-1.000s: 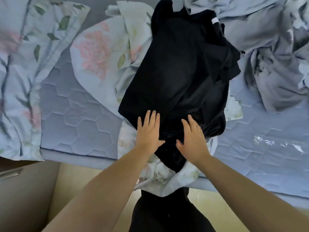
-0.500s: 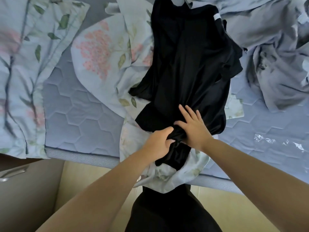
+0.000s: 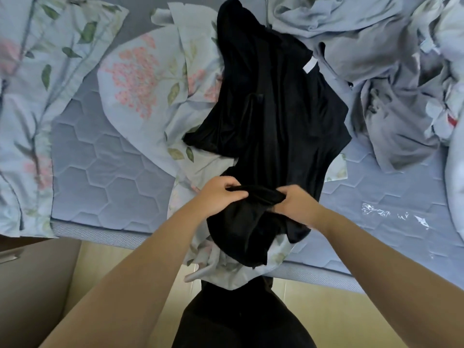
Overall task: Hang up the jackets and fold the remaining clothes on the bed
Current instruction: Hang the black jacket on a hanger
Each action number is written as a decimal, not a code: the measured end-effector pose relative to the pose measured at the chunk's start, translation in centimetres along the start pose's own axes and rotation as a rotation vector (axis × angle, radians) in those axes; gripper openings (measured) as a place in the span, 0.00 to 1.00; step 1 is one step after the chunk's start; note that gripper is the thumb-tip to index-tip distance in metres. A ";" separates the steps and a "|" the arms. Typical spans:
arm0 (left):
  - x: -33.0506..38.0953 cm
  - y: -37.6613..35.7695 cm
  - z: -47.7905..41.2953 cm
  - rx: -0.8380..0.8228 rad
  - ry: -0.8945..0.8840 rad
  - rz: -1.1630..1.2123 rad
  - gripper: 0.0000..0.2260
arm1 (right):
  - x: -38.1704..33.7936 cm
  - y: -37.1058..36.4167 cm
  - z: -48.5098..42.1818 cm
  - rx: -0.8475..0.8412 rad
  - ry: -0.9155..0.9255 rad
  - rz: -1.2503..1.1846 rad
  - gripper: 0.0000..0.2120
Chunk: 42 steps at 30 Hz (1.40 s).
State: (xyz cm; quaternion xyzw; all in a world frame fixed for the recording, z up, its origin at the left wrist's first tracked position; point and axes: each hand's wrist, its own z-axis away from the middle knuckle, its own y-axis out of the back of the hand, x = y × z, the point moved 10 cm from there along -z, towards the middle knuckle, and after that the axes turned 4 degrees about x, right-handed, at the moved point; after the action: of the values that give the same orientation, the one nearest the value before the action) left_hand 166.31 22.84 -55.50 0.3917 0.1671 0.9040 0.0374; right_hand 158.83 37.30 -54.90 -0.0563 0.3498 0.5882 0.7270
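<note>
The bed (image 3: 100, 172) before me shows its quilted blue cover. A floral sheet (image 3: 30, 96) lies along the left. A floral cloth (image 3: 140, 79) lies in the middle, under the black garment (image 3: 276, 109). Crumpled grey clothes (image 3: 376, 71) lie far right, a clear plastic scrap (image 3: 394, 214) near right.

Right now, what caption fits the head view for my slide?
Left hand and right hand grip a black garment lying on a floral sheet.

Single head-worn view, steeply down over the bed (image 3: 105, 177), close.
</note>
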 end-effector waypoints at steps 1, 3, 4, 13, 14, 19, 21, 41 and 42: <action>0.2 0.7 -0.4 0.094 -0.013 -0.006 0.07 | -0.6 2.3 -0.4 0.227 0.079 0.125 0.08; 0.6 1.4 -1.0 0.250 -0.003 -0.022 0.09 | -1.5 5.4 0.0 0.581 0.146 0.179 0.07; 0.7 1.4 -1.3 0.298 0.008 -0.007 0.12 | -1.4 6.3 -0.1 0.685 0.149 0.139 0.05; -1.2 -2.8 -4.2 0.155 0.053 -0.033 0.31 | 5.5 4.3 -8.4 0.482 -0.206 -0.186 0.58; -1.3 -3.4 -4.1 0.106 0.038 -0.021 0.31 | 5.6 4.3 -8.8 0.475 -0.180 -0.250 0.58; -1.4 -3.2 -3.9 0.105 -0.020 -0.054 0.32 | 5.1 6.7 -8.6 0.617 -0.160 -0.050 0.10; -0.9 -2.4 -3.6 0.186 -0.035 -0.092 0.31 | 4.1 6.7 -7.6 0.646 -0.081 0.134 0.09; 2.1 3.7 -5.9 0.391 0.156 0.034 0.48 | 0.1 -3.4 4.7 -0.309 0.242 0.331 0.09; 2.1 3.1 -6.2 0.342 0.151 0.116 0.49 | 0.4 -2.7 4.5 -0.242 0.239 0.338 0.10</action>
State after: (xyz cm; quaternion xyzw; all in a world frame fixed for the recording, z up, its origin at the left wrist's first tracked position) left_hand 160.63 18.64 -56.97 0.3326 0.2978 0.8898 -0.0943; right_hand 163.28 39.02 -52.62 -0.1530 0.3646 0.7283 0.5597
